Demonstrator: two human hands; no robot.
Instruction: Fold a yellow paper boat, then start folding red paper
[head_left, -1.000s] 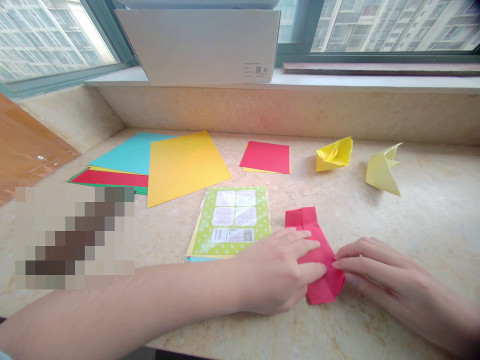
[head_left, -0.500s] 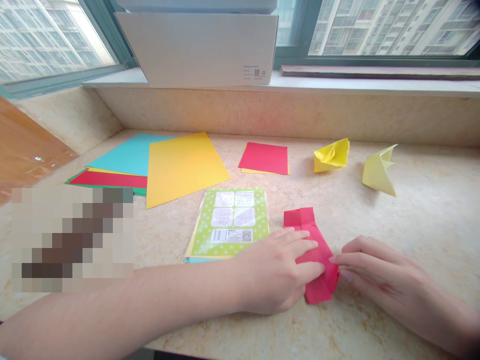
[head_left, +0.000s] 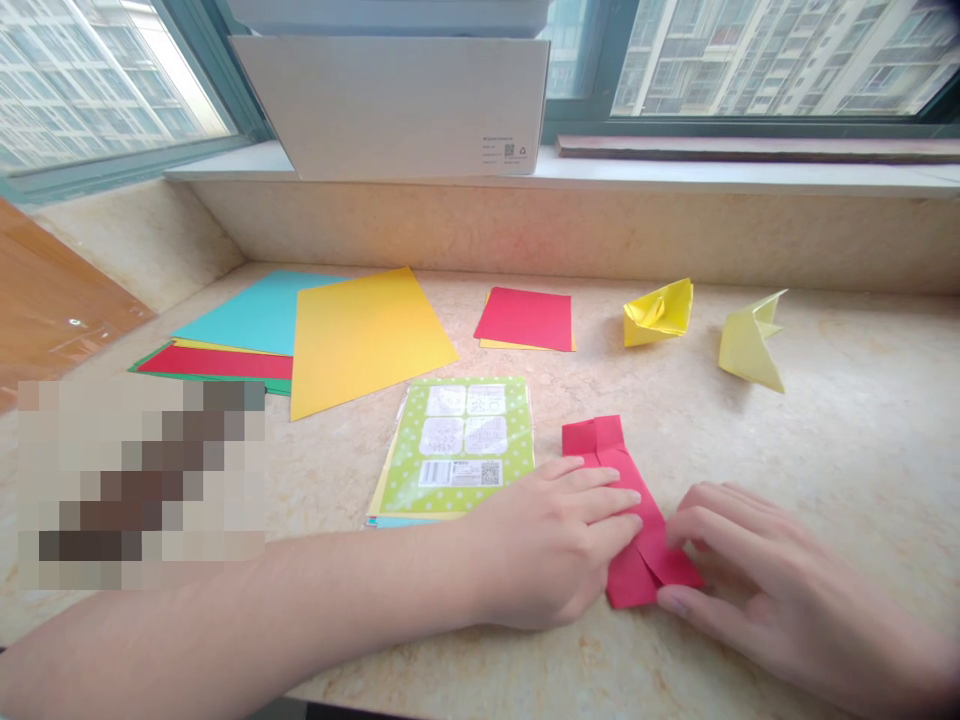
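Observation:
A folded sheet of red origami paper [head_left: 630, 500] lies on the stone counter, creased lengthwise with a pointed flap sticking out at its lower right. Flat across its left side rests my left hand [head_left: 562, 540], fingers stretched and pressing the paper down. My right hand [head_left: 750, 570] is at the flap, thumb by its lower edge and curled fingers at the upper edge, with a gap between thumb and fingers. Part of the paper is hidden under my left fingers. Beside my left wrist lies a green dotted paper packet [head_left: 457, 440].
Large coloured sheets, an orange-yellow one [head_left: 367, 340] on top, lie at the back left. Small red squares [head_left: 525, 320] sit behind the packet. Two folded pieces, one yellow [head_left: 660, 315] and one pale yellow [head_left: 750, 345], stand at the back right. A white box [head_left: 405, 110] is on the sill.
My right thumb has moved down and apart from the fingers. The lower right part of the red paper now spreads outward as a pointed flap. My left hand stays in place.

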